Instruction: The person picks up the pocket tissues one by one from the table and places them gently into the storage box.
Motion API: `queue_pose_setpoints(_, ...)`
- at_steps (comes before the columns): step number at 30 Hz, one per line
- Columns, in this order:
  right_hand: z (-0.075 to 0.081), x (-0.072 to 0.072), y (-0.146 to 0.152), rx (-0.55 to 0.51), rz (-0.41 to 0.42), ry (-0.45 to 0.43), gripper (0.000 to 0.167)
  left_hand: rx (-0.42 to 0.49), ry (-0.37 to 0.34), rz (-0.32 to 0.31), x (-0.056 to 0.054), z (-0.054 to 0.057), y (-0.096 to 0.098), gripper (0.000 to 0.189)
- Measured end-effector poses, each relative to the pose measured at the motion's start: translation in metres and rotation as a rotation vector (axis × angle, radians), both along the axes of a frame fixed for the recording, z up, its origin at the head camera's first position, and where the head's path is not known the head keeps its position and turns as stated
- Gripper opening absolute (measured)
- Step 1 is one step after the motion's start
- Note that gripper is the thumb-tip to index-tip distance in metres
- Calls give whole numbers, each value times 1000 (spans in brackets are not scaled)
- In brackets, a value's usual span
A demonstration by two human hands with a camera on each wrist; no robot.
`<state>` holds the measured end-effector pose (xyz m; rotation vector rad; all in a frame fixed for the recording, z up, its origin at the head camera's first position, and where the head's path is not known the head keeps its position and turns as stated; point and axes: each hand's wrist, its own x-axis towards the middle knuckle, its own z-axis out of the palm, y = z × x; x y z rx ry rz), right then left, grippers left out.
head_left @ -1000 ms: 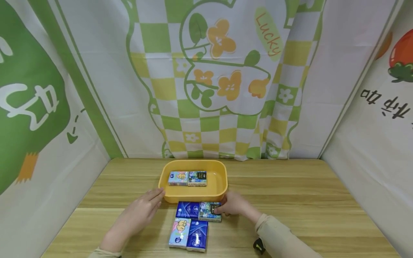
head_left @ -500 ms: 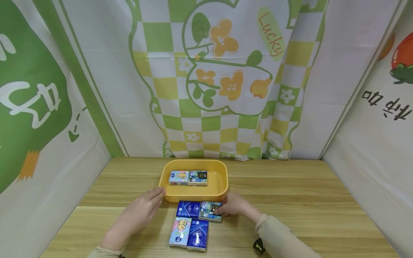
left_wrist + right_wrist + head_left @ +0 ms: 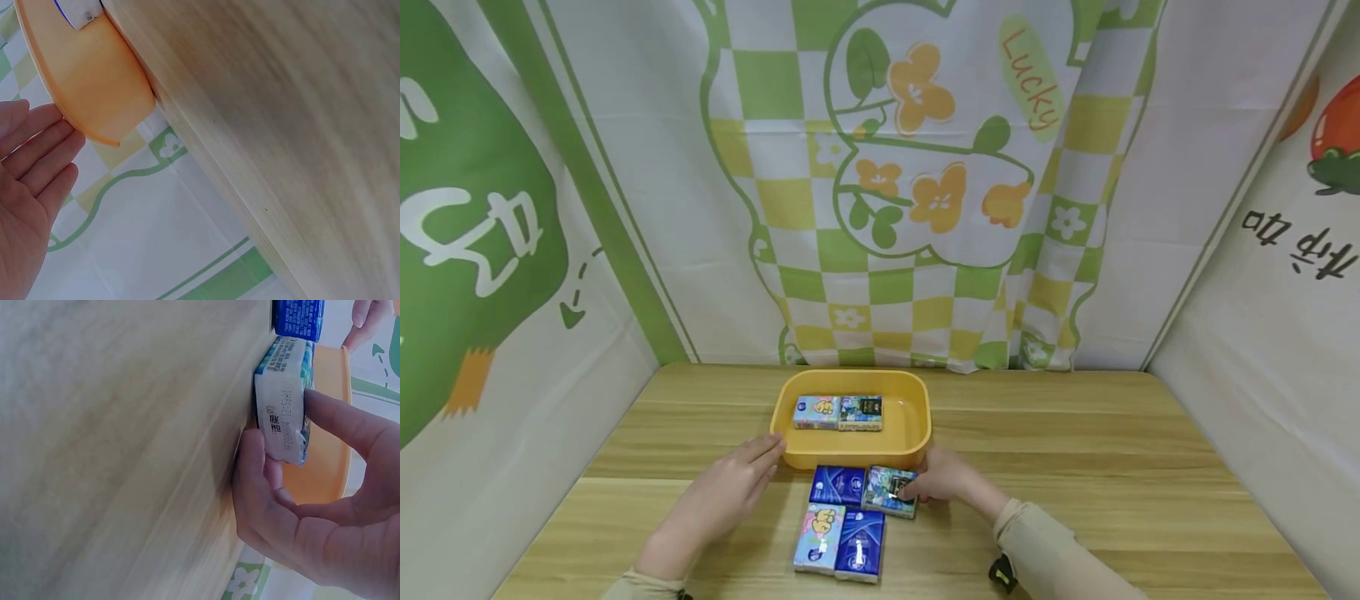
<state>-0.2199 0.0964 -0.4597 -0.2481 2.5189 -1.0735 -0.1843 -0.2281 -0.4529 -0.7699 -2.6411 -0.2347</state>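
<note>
My right hand (image 3: 953, 477) pinches the right end of a flowered tissue pack (image 3: 882, 488), thumb on top and fingers curled at its side and lower edge. In the right wrist view, this pack's white end (image 3: 284, 415) shows printed characters. Left of it lies a blue tissue pack (image 3: 837, 485); a cartoon-printed pack (image 3: 819, 542) and another blue pack (image 3: 861, 543) lie side by side nearer me. My left hand (image 3: 730, 492) has straight fingers touching the left front rim of a yellow tray (image 3: 850, 460). In the left wrist view its fingertips (image 3: 76, 139) meet the rim.
Inside the tray, a cartoon-printed pack (image 3: 815, 412) and a flowered pack (image 3: 861, 413) lie side by side toward the left. The wooden table (image 3: 1060, 442) meets a printed cloth backdrop (image 3: 917, 321) at the back and cloth walls at both sides.
The flowered pack under my right hand has turned slightly, its right end a little nearer me. My left hand stays at the tray rim.
</note>
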Motion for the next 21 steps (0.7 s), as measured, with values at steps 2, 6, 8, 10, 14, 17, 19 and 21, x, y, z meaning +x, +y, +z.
queue_pose_setpoints(2,0,1,0,2,-5,11,30,2,2,-2,0,0,0,36)
queue_pose_setpoints(6,-1,2,0,-7,-11,33,29,1,5,-5,0,0,0,36)
queue_pose_setpoints(8,-2,2,0,-27,-14,32,27,-2,4,-5,0,1,0,36)
queue_pose_setpoints(10,-2,2,0,-55,-20,25,26,-1,6,-5,0,0,0,36)
queue_pose_setpoints(14,-2,4,-1,-82,-25,18,25,0,4,-3,0,0,0,36)
queue_pose_setpoints(17,-1,5,-1,-65,-21,17,22,-1,1,-1,0,0,0,36)
queue_pose_setpoints(19,0,6,-1,-55,-17,19,21,-2,-4,0,0,1,0,36)
queue_pose_setpoints(21,0,6,-1,-47,-13,18,20,-3,-6,0,0,1,0,36)
